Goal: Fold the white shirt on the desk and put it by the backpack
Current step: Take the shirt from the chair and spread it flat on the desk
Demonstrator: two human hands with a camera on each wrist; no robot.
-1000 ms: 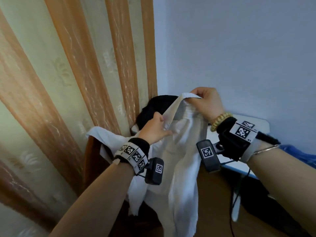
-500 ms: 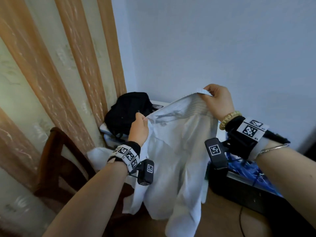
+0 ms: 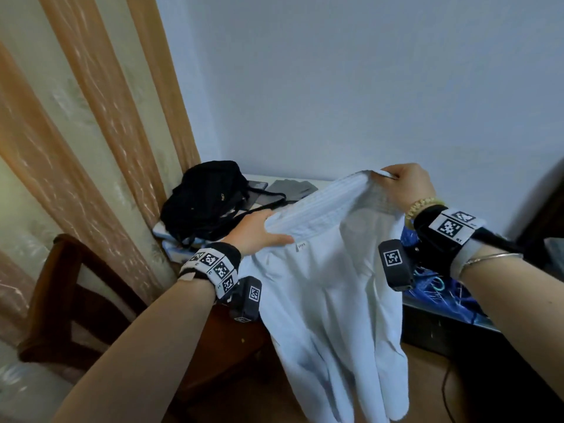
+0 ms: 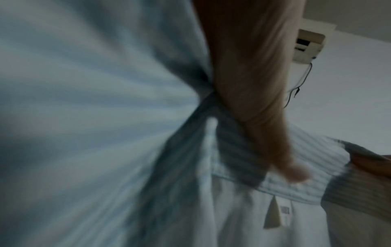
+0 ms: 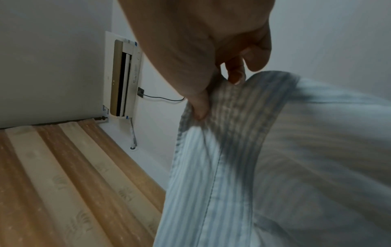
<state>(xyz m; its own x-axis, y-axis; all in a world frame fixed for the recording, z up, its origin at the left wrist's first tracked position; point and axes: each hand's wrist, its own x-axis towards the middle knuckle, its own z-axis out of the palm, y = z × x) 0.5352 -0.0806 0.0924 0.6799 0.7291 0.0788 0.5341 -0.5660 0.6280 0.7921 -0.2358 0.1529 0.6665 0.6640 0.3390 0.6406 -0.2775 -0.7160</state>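
Soft, even daylight is seen in the head view, brightest on the curtain (image 3: 91, 123) at the left, with no glare and only faint shadows; straight lines are bowed toward the edges by the wide lens. Both wrist views are rendered dimmer and greyer. The shirt (image 4: 84, 117) is smeared by motion blur and closeness, while the air conditioner (image 5: 122, 75) is kept fairly sharp.
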